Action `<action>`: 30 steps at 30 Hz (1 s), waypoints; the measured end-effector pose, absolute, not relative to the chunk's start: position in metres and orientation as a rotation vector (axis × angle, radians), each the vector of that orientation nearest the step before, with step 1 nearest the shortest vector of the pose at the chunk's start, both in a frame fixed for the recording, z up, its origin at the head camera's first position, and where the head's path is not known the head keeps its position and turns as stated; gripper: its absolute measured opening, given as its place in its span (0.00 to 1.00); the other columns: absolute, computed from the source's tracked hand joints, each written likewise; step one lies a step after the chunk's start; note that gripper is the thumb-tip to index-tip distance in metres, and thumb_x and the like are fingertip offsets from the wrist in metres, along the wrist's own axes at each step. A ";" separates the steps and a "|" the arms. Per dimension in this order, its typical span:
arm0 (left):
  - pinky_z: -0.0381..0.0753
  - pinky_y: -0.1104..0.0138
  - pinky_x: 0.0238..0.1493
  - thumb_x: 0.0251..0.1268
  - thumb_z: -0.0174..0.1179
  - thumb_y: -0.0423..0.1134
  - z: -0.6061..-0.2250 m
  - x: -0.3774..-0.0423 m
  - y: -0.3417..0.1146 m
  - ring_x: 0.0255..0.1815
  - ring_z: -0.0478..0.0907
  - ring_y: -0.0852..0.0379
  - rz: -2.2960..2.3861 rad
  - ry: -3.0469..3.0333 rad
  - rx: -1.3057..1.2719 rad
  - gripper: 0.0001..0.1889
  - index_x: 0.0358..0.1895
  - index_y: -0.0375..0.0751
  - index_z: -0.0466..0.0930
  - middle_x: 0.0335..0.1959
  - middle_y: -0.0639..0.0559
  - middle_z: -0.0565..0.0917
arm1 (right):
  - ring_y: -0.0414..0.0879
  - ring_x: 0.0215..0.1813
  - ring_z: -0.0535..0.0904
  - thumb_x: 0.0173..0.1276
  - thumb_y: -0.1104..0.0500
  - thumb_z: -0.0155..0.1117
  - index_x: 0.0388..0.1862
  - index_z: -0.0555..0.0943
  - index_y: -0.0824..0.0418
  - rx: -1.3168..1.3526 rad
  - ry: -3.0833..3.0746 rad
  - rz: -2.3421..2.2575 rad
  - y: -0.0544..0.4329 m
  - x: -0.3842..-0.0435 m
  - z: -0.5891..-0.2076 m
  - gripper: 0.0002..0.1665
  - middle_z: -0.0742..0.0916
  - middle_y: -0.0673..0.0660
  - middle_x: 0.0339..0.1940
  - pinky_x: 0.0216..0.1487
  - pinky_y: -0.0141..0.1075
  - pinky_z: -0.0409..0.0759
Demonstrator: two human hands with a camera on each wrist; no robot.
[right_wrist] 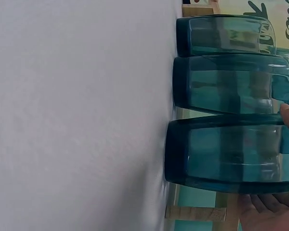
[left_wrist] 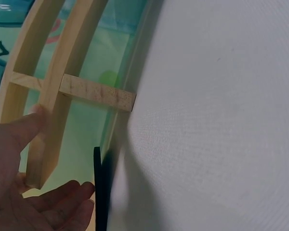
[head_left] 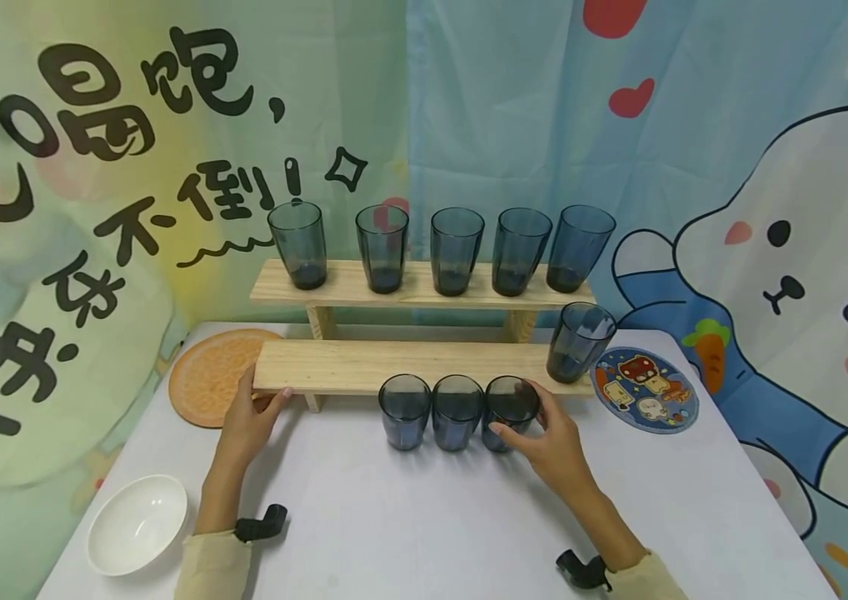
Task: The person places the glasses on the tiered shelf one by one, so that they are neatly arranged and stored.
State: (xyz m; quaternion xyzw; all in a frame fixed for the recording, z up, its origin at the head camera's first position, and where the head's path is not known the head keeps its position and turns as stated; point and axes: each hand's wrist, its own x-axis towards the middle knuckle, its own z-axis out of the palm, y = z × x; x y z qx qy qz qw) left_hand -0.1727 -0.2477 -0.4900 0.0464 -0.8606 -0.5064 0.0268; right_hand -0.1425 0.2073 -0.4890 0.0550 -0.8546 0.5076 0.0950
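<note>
My left hand [head_left: 250, 425] holds the left end of the lower wooden shelf [head_left: 394, 362], thumb on the front edge; in the left wrist view its other fingers [left_wrist: 67, 204] spread below the board. With my right hand [head_left: 557, 450] I grip the rightmost of three dark tinted drinking glasses [head_left: 508, 417], thumb in front and fingers round the far side. That glass [right_wrist: 226, 154] stands upright on the table in the right wrist view. The middle glass [head_left: 457, 412] and the left glass [head_left: 405, 412] stand beside it in a row, before the shelf.
One more glass [head_left: 580, 342] stands at the lower shelf's right end. Several matching glasses line the upper shelf [head_left: 409, 279]. A round orange mat [head_left: 207, 375] lies left, a patterned round mat [head_left: 645, 392] right. A white bowl [head_left: 137, 525] sits at the table's front left.
</note>
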 end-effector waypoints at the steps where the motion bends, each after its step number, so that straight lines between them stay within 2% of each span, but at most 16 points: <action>1: 0.75 0.42 0.72 0.83 0.59 0.47 -0.491 -0.173 -0.248 0.74 0.71 0.29 -1.565 -2.659 0.144 0.44 0.87 0.40 0.41 0.79 0.27 0.62 | 0.64 0.78 0.71 0.62 0.48 0.84 0.81 0.65 0.62 0.163 -2.533 1.511 0.207 -0.143 -0.490 0.56 0.76 0.65 0.76 0.78 0.58 0.68; 11: 0.74 0.43 0.72 0.83 0.58 0.48 -0.489 -0.173 -0.249 0.76 0.70 0.30 -1.574 -2.661 0.143 0.44 0.87 0.41 0.40 0.80 0.28 0.60 | 0.64 0.79 0.69 0.64 0.50 0.82 0.82 0.64 0.63 0.176 -2.525 1.570 0.206 -0.142 -0.491 0.54 0.74 0.66 0.77 0.79 0.52 0.66; 16: 0.75 0.43 0.72 0.83 0.58 0.48 -0.491 -0.174 -0.248 0.75 0.71 0.30 -1.571 -2.659 0.138 0.44 0.87 0.41 0.41 0.81 0.28 0.59 | 0.63 0.80 0.68 0.66 0.53 0.81 0.82 0.63 0.65 0.189 -2.503 1.615 0.206 -0.140 -0.487 0.53 0.74 0.66 0.77 0.79 0.46 0.64; 30: 0.75 0.42 0.72 0.83 0.57 0.51 -0.490 -0.171 -0.249 0.76 0.70 0.31 -1.564 -2.690 0.180 0.45 0.87 0.42 0.38 0.81 0.28 0.60 | 0.60 0.84 0.63 0.68 0.52 0.79 0.84 0.60 0.62 0.166 -2.546 1.639 0.215 -0.138 -0.453 0.54 0.70 0.66 0.81 0.79 0.39 0.62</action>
